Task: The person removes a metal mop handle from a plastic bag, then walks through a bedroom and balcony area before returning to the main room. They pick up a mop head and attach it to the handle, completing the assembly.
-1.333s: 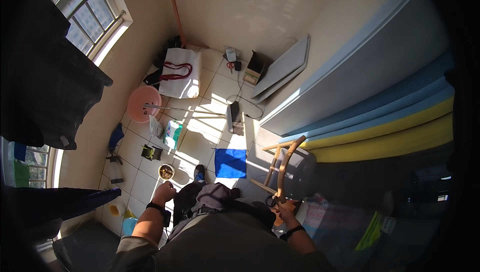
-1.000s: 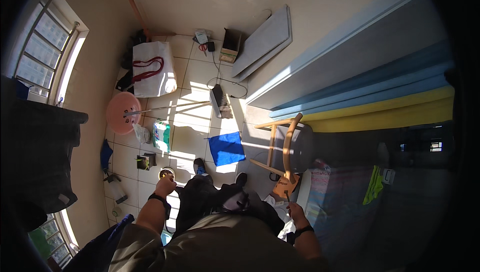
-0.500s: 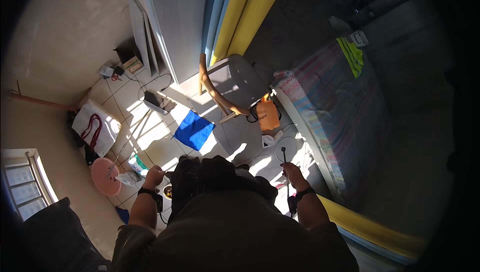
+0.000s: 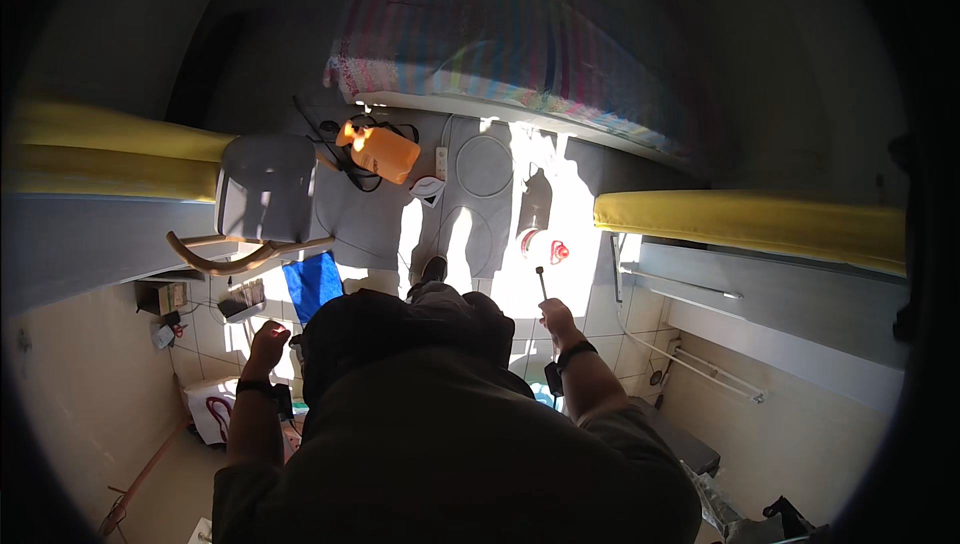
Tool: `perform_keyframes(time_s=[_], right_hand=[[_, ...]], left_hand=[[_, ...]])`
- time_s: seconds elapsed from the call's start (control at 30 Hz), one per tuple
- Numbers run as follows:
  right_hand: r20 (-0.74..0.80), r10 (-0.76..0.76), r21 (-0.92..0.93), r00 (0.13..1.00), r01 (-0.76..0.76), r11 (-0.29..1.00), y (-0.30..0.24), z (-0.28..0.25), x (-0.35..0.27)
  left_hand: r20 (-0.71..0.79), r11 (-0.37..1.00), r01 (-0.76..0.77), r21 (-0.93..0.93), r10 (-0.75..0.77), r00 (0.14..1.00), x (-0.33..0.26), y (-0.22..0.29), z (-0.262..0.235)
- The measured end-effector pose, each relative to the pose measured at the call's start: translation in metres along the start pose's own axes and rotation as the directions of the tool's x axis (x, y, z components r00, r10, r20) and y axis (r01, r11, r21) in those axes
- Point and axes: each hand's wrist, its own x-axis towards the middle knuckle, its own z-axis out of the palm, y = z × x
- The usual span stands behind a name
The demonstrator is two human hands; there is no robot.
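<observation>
Thin dark stick (image 4: 541,282) sits upright in the right hand (image 4: 558,322), whose grip is clamped round its lower end so the tip rises clear of the body. Left hand (image 4: 268,344) is curled into a fist; whether it holds anything I cannot tell. Ahead lie an orange container (image 4: 383,152), a wooden chair (image 4: 262,204) and a striped bed (image 4: 520,34).

The setting is a room in a home, used as a bedroom. A bed with a striped multicoloured cover (image 4: 560,34) stands along one side. A wooden chair with a grey seat (image 4: 265,189) stands on the grey floor covering. Yellow curtains (image 4: 750,219) hang by the walls. An orange container (image 4: 385,152), cables and a blue cloth (image 4: 315,282) lie on the sunlit tiled floor (image 4: 610,309).
</observation>
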Motion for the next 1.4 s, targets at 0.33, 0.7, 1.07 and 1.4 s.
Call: perform_keyframes(time_s=[0.33, 0.7, 1.07, 1.4], right_hand=[[0.013, 0.068, 0.138, 0.998, -0.069, 0.988, -0.066, 0.021, 0.008], [0.269, -0.034, 0.002, 0.962, 0.034, 0.999, -0.333, 0.041, 0.119], [0.415, -0.451, -0.086, 0.791, 0.527, 0.846, -0.610, 0.141, 0.146], [0.604, -0.317, -0.250, 0.731, 0.551, 0.796, -0.783, 0.306, 0.171]], left_hand=[[0.101, 0.999, 0.033, 0.012, -0.034, 0.994, 0.094, 0.051, -0.011], [-0.026, 0.995, -0.102, -0.006, 0.102, 0.994, 0.199, 0.073, -0.045], [0.015, 0.797, 0.397, -0.454, -0.439, 0.898, 0.214, 0.038, -0.020], [-0.329, 0.884, 0.290, -0.367, -0.415, 0.848, 0.230, 0.105, -0.057]])
